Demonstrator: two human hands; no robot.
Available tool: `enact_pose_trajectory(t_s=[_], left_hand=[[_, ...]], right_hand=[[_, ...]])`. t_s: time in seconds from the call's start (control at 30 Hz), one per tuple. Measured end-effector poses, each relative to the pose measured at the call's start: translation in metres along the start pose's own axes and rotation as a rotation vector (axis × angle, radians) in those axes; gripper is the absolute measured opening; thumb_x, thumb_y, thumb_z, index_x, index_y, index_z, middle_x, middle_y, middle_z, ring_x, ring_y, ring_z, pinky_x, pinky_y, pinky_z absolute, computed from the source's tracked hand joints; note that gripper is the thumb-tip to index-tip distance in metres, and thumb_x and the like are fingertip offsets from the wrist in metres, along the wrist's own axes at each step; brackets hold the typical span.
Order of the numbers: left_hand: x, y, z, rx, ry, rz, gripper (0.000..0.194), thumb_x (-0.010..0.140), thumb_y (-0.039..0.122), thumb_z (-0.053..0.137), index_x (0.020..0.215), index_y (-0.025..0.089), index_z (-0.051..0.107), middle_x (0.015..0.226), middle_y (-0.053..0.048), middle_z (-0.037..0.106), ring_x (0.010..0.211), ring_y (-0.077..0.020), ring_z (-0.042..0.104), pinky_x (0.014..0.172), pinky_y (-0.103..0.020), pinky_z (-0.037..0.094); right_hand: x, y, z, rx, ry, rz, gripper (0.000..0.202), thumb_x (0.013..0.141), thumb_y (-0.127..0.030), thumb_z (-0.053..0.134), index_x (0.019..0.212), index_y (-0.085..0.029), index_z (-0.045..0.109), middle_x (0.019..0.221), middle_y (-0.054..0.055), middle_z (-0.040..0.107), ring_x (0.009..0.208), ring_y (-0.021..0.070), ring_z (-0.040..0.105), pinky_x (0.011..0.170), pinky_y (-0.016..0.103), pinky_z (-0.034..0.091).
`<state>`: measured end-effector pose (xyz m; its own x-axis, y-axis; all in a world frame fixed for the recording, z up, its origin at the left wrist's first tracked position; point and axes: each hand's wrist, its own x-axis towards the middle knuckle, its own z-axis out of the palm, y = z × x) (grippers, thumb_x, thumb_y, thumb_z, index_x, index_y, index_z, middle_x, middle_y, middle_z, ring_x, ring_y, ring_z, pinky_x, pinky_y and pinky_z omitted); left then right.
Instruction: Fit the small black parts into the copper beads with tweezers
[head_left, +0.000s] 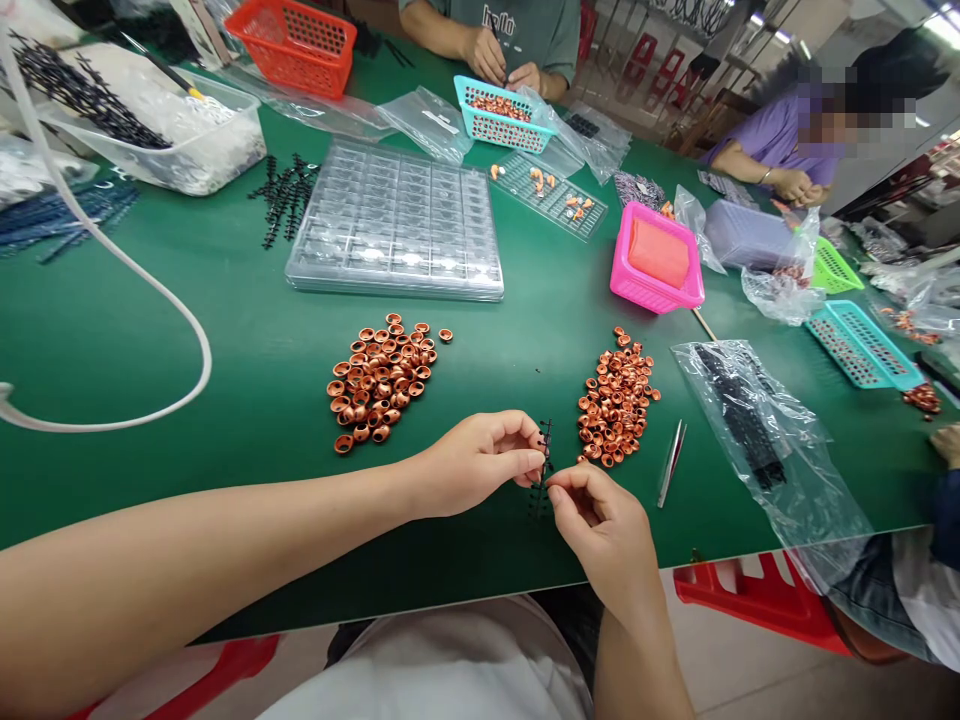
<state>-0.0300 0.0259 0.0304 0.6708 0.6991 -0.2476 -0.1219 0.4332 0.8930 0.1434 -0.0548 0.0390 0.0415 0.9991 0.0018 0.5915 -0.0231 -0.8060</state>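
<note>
The left hand (480, 462) holds a black branched strip (541, 482) between closed fingers; the right hand (609, 530) pinches its edge.

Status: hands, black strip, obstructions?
Left hand gripping black strip. Right hand pinched at its edge. Copper-colored pieces piled beyond; nothing seen blocking hands.
</note>
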Motion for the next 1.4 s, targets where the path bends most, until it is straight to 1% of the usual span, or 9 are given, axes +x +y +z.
enact_pose_trajectory(t_s=[0.17, 0.3, 0.4, 0.57, 0.7, 0.77, 0.93, 1.13, 1.4], left_hand=[[0.000, -0.002, 0.000, 0.002, -0.013, 0.003, 0.022, 0.078, 0.030, 0.071, 0.084, 0.015, 0.056, 0.075, 0.001, 0.062, 0.071, -0.0125, 0.060, 0.073, -0.028, 0.050], [0.000, -0.003, 0.000, 0.037, -0.006, 0.007, 0.024, 0.076, 0.027, 0.073, 0.092, 0.015, 0.061, 0.083, -0.001, 0.065, 0.080, -0.0143, 0.062, 0.081, -0.030, 0.050], [0.000, -0.003, 0.001, 0.069, -0.016, -0.010, 0.019, 0.076, 0.027, 0.071, 0.087, 0.014, 0.063, 0.082, -0.001, 0.065, 0.079, -0.0144, 0.062, 0.080, -0.029, 0.050], [-0.001, -0.003, 0.004, 0.084, 0.056, -0.059, 0.017, 0.076, 0.029, 0.068, 0.079, 0.015, 0.060, 0.072, 0.000, 0.062, 0.070, -0.0138, 0.062, 0.072, -0.028, 0.051], [0.000, -0.006, 0.004, 0.143, 0.109, -0.046, 0.016, 0.076, 0.030, 0.066, 0.078, 0.016, 0.059, 0.070, 0.000, 0.062, 0.068, -0.0152, 0.063, 0.069, -0.029, 0.053], [0.000, -0.007, 0.003, 0.186, 0.131, -0.033, 0.014, 0.076, 0.029, 0.065, 0.076, 0.016, 0.059, 0.068, 0.001, 0.062, 0.066, -0.0151, 0.062, 0.067, -0.028, 0.053], [0.000, -0.009, 0.001, 0.222, 0.149, 0.000, 0.011, 0.076, 0.025, 0.063, 0.073, 0.016, 0.056, 0.065, 0.003, 0.060, 0.065, -0.0127, 0.058, 0.063, -0.023, 0.048], [0.000, -0.009, 0.000, 0.325, 0.156, 0.094, 0.009, 0.076, 0.021, 0.060, 0.069, 0.015, 0.056, 0.062, 0.006, 0.051, 0.059, -0.0081, 0.044, 0.054, -0.018, 0.036], [-0.002, -0.008, 0.004, 0.353, 0.144, 0.110, 0.007, 0.075, 0.019, 0.058, 0.070, 0.015, 0.057, 0.063, 0.006, 0.052, 0.059, -0.0078, 0.043, 0.053, -0.018, 0.035]], right_hand=[[0.001, 0.000, 0.003, -0.012, 0.017, -0.001, 0.013, 0.082, -0.025, 0.056, 0.072, -0.020, 0.064, 0.063, -0.002, 0.060, 0.052, 0.0088, 0.050, 0.047, 0.019, 0.041], [0.001, 0.000, 0.004, -0.018, 0.050, 0.005, 0.013, 0.081, -0.025, 0.055, 0.072, -0.020, 0.063, 0.061, -0.002, 0.059, 0.050, 0.0089, 0.050, 0.047, 0.020, 0.041], [0.000, 0.000, 0.005, -0.052, 0.075, -0.018, 0.013, 0.082, -0.024, 0.054, 0.073, -0.020, 0.063, 0.061, -0.002, 0.059, 0.050, 0.0090, 0.049, 0.046, 0.020, 0.040], [-0.001, 0.004, 0.015, -0.269, 0.199, -0.154, 0.013, 0.085, -0.020, 0.052, 0.075, -0.021, 0.060, 0.066, -0.003, 0.059, 0.052, 0.0092, 0.049, 0.052, 0.023, 0.041], [-0.002, 0.006, 0.028, -0.485, 0.301, -0.314, 0.011, 0.088, -0.017, 0.053, 0.078, -0.020, 0.057, 0.067, -0.002, 0.058, 0.058, 0.0112, 0.051, 0.058, 0.025, 0.041], [-0.002, 0.006, 0.032, -0.546, 0.325, -0.341, 0.012, 0.089, -0.015, 0.053, 0.078, -0.020, 0.056, 0.066, -0.002, 0.057, 0.059, 0.0117, 0.051, 0.058, 0.025, 0.040], [-0.002, 0.004, 0.036, -0.551, 0.327, -0.274, 0.013, 0.088, -0.016, 0.053, 0.077, -0.020, 0.055, 0.066, -0.003, 0.056, 0.057, 0.0107, 0.049, 0.056, 0.025, 0.037], [-0.001, 0.004, 0.036, -0.439, 0.295, -0.205, 0.010, 0.086, -0.016, 0.055, 0.077, -0.020, 0.056, 0.067, -0.004, 0.057, 0.056, 0.0098, 0.049, 0.055, 0.023, 0.037], [0.000, 0.008, 0.032, -0.360, 0.296, -0.142, 0.008, 0.086, -0.019, 0.054, 0.079, -0.020, 0.058, 0.070, -0.003, 0.059, 0.056, 0.0095, 0.050, 0.057, 0.023, 0.039]])
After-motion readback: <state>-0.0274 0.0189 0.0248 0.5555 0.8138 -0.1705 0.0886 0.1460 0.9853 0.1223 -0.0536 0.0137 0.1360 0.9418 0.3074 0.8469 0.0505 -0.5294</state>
